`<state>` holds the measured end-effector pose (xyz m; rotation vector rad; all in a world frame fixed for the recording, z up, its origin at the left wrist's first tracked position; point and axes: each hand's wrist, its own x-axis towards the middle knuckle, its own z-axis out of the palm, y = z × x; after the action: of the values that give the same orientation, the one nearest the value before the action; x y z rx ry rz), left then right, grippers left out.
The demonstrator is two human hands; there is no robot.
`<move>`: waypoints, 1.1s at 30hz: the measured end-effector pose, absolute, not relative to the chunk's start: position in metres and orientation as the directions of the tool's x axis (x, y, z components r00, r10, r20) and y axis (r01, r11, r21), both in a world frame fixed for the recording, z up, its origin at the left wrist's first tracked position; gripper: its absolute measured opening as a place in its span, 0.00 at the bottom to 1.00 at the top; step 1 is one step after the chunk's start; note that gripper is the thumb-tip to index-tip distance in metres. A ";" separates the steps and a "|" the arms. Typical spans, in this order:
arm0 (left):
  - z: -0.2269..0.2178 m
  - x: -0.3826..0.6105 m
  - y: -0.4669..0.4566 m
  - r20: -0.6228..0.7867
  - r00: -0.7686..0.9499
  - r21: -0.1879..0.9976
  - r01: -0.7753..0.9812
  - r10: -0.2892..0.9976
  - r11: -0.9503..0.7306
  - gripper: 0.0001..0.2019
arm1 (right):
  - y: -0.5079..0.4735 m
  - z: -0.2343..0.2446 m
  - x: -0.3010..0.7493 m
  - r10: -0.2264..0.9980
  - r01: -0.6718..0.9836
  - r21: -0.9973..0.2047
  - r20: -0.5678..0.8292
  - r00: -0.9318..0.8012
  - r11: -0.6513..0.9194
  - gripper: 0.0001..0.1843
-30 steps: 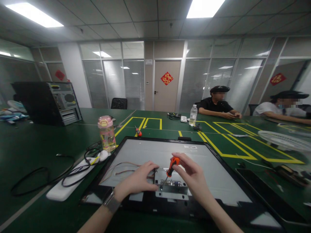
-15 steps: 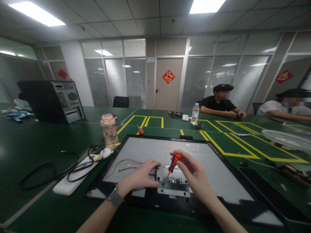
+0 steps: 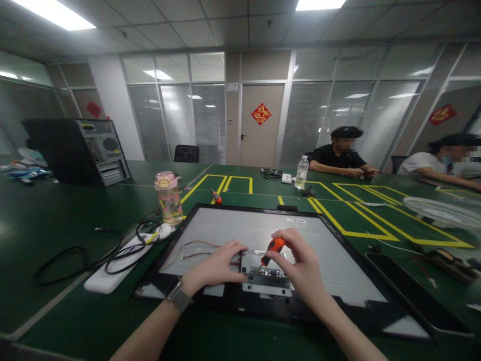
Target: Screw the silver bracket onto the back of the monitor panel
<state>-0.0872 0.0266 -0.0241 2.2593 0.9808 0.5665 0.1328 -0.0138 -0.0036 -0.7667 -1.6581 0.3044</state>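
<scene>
A display panel [image 3: 225, 225] lies on the green table, pale grey back up and framed in black. On it, near its front edge, sits a metal bracket plate [image 3: 263, 290] with a circuit board in it. My left hand [image 3: 214, 263] rests at the plate's left edge, thumb and fingers spread apart, fingertips touching it. An orange and black screwdriver [image 3: 276, 245] is pinched between the fingers of my right hand [image 3: 304, 263]. The tool is tilted, its thin shaft reaching down to the plate's left part. Thin wires [image 3: 191, 255] run out beside my left hand.
Left of the panel are a white power strip [image 3: 103, 283] with black cables and a pink-lidded bottle [image 3: 170, 200]. A second screwdriver [image 3: 217, 198] lies behind. A black flat panel [image 3: 417, 296] lies at right. A computer case [image 3: 75, 150] and two people [image 3: 340, 155] are farther off.
My right hand and the screwdriver handle have shifted slightly right, the handle now tilting more. The left hand stays at the plate's left edge. The whole view has moved a little.
</scene>
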 end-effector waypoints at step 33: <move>-0.027 -0.089 0.028 0.138 0.636 0.636 0.531 0.759 -0.561 0.31 | -0.019 0.007 0.134 0.764 0.221 -0.731 0.609 -0.215 0.645 0.19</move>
<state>-0.0888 0.0284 -0.0274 2.3037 1.0049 0.5437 0.1337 -0.0186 0.0068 -0.7981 -1.7575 0.6112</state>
